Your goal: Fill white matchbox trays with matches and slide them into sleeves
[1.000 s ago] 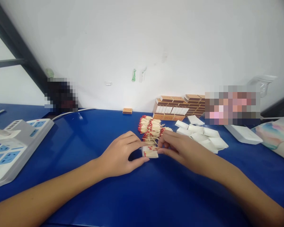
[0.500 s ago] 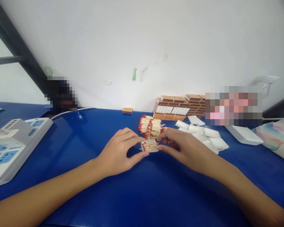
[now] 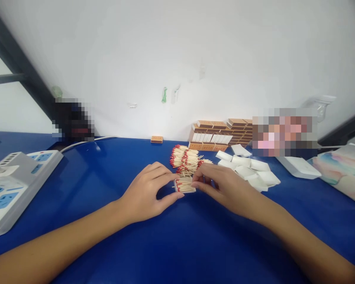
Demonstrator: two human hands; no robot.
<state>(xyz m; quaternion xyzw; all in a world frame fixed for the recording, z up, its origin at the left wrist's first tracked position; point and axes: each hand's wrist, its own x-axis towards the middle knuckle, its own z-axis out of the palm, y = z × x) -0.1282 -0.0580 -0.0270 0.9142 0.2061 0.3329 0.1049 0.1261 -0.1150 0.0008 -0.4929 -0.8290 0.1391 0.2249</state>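
Observation:
A small white matchbox tray (image 3: 184,185) with red-tipped matches in it lies on the blue table (image 3: 177,244). My left hand (image 3: 148,193) grips the tray's left end between thumb and forefinger. My right hand (image 3: 221,185) pinches its right end, fingers curled and pressed against the matches. Just behind the tray lies a loose heap of matches (image 3: 185,159).
Several empty white trays (image 3: 251,169) lie to the right of the heap. Stacked brown matchbox sleeves (image 3: 221,134) stand against the wall, and one lone box (image 3: 156,139) sits further left. A white power strip (image 3: 8,185) occupies the left edge. Flat packets (image 3: 343,169) lie at right.
Both hands stay on the tray. The matches are now pressed in flatter, and the right fingers have closed in on the tray's end. The view shifted slightly.

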